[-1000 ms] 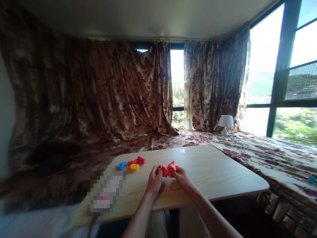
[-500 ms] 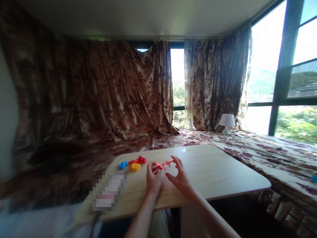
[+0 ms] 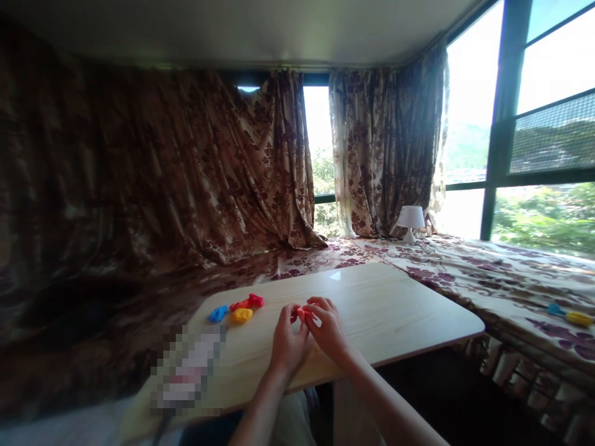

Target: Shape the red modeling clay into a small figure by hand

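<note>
Above the near half of the pale wooden table (image 3: pixel 372 310), both hands meet at a small, thin, crumpled red piece (image 3: pixel 303 314) of soft-looking material. My left hand (image 3: pixel 289 339) holds its left side between thumb and fingers. From the right, my right hand (image 3: pixel 329 328) pinches the same piece with its fingertips. The fingers cover much of it, so its full shape is hidden. To the left of my hands lie a yellow lump (image 3: pixel 242 316), a red lump (image 3: pixel 255 301) and a blue lump (image 3: pixel 218 314), close together on the tabletop.
A pixelated, blurred-out object (image 3: pixel 189 371) with a dark cord lies at the table's left edge. Beyond the table, a flower-patterned cover (image 3: pixel 446 266) holds a white lamp (image 3: pixel 411 222). Blue and yellow items (image 3: pixel 579 318) lie at far right. Patterned curtains (image 3: pixel 242 173) hang behind.
My right hand, apart and spread before, has come left and closed on the red piece. The piece, stretched out to the right earlier, is now bunched between both hands. The view has turned slightly right.
</note>
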`<state>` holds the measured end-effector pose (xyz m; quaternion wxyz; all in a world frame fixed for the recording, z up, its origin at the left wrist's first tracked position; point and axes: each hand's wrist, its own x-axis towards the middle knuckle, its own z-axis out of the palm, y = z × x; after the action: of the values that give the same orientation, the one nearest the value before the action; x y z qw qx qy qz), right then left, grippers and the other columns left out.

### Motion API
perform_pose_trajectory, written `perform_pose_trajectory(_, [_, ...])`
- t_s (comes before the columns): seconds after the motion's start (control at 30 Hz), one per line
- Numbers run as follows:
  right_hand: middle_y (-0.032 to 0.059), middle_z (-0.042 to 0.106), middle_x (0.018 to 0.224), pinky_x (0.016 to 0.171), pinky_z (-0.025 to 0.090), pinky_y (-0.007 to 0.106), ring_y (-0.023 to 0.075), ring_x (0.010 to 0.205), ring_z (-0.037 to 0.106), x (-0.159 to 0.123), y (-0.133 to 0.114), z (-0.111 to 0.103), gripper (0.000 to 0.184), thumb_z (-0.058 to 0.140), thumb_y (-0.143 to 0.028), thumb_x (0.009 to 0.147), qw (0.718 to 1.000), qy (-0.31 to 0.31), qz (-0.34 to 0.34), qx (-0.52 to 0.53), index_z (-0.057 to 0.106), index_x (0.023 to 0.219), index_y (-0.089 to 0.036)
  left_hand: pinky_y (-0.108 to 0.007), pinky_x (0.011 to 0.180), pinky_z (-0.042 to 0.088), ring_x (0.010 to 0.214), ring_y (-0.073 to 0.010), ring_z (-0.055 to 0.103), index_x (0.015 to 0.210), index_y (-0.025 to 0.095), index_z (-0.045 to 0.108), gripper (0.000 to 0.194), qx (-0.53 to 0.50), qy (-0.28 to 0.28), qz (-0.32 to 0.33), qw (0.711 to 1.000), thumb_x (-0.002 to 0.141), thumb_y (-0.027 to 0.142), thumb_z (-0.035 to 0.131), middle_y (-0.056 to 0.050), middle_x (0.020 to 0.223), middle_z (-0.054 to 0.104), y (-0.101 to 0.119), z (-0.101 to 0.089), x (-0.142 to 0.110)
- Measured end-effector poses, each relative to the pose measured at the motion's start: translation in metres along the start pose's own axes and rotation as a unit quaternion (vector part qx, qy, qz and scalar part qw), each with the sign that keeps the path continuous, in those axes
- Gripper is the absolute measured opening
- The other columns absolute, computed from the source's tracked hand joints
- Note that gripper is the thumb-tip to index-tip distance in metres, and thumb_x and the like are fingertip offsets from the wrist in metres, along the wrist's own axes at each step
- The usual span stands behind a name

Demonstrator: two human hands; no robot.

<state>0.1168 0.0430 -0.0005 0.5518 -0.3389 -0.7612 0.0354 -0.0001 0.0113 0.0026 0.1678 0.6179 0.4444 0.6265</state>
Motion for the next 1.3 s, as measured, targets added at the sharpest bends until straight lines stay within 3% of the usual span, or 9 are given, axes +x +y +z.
perform_pose_trajectory(0.23, [0.0045, 0.063, 0.097, 0.081, 0.041, 0.034, 0.0208, 0.092, 0.052, 0.001, -0.002, -0.003, 0.023, 0.054, -0.014, 0.082, 1.0, 0.005, 0.004, -0.016, 0.068, 0.094, -0.027, -0.033, 0.084, 0.044, 0.089, -0.0178, 0.054, 0.091, 0.021, 0.054, 0.02, 0.059, -0.013, 0.076, 0.995, 0.071, 0.015, 0.054, -0.003, 0.092, 0.057, 0.003, 0.001, -0.001])
perform_pose_trajectory(0.47, [0.0042, 0.063, 0.098, 0.08, 0.043, 0.033, 0.0205, 0.092, 0.051, 0.0, -0.005, -0.004, 0.023, 0.052, -0.012, 0.083, 1.0, 0.007, 0.021, -0.011, 0.068, 0.093, -0.025, -0.035, 0.085, 0.043, 0.09, -0.0189, 0.053, 0.091, 0.021, 0.054, 0.024, 0.067, -0.019, 0.087, 0.994, 0.069, 0.012, 0.052, -0.003, 0.092, 0.055, 0.002, 0.001, -0.001])
perform_pose_trajectory(0.73, [0.0041, 0.062, 0.092, 0.077, 0.044, 0.032, 0.0196, 0.087, 0.052, 0.0, -0.008, -0.005, 0.026, 0.051, -0.011, 0.083, 0.999, -0.031, -0.013, -0.009, 0.067, 0.095, -0.026, -0.033, 0.084, 0.043, 0.088, -0.0184, 0.053, 0.088, 0.021, 0.054, 0.022, 0.022, 0.004, 0.055, 0.998, 0.068, 0.012, 0.051, -0.003, 0.09, 0.055, 0.007, -0.001, -0.002])
perform_pose_trajectory(0.83, [0.0038, 0.062, 0.089, 0.076, 0.043, 0.031, 0.019, 0.085, 0.052, 0.0, -0.009, -0.007, 0.024, 0.05, -0.012, 0.084, 1.0, -0.021, -0.01, -0.016, 0.068, 0.092, -0.026, -0.032, 0.08, 0.043, 0.082, -0.0184, 0.053, 0.081, 0.021, 0.054, 0.008, 0.038, 0.056, 0.019, 0.998, 0.074, 0.026, 0.054, -0.003, 0.084, 0.055, 0.005, -0.005, 0.001])
perform_pose_trajectory(0.9, [0.0039, 0.062, 0.088, 0.075, 0.043, 0.031, 0.0188, 0.084, 0.051, 0.001, -0.009, -0.007, 0.023, 0.049, -0.012, 0.085, 1.0, -0.013, -0.011, -0.025, 0.068, 0.09, -0.025, -0.031, 0.076, 0.042, 0.075, -0.0183, 0.053, 0.071, 0.021, 0.055, 0.017, 0.049, 0.075, -0.021, 0.996, 0.075, 0.038, 0.055, -0.002, 0.075, 0.055, 0.004, -0.006, 0.003])
perform_pose_trajectory(1.07, [0.0041, 0.061, 0.09, 0.076, 0.043, 0.03, 0.0188, 0.085, 0.05, 0.0, -0.008, -0.006, 0.021, 0.051, -0.013, 0.084, 0.998, -0.04, -0.045, -0.034, 0.067, 0.092, -0.024, -0.027, 0.064, 0.042, 0.062, -0.0159, 0.052, 0.061, 0.019, 0.054, 0.037, -0.035, 0.004, -0.097, 0.995, 0.075, 0.052, 0.052, 0.0, 0.06, 0.056, 0.003, -0.007, 0.007])
perform_pose_trajectory(1.3, [0.0041, 0.061, 0.089, 0.074, 0.043, 0.029, 0.0185, 0.085, 0.05, 0.0, -0.007, -0.006, 0.02, 0.049, -0.013, 0.086, 0.997, -0.05, -0.047, -0.027, 0.066, 0.089, -0.023, -0.025, 0.063, 0.044, 0.063, -0.0147, 0.055, 0.069, 0.015, 0.058, 0.033, -0.084, -0.012, -0.122, 0.989, 0.065, 0.047, 0.066, -0.001, 0.064, 0.061, -0.001, -0.007, 0.007])
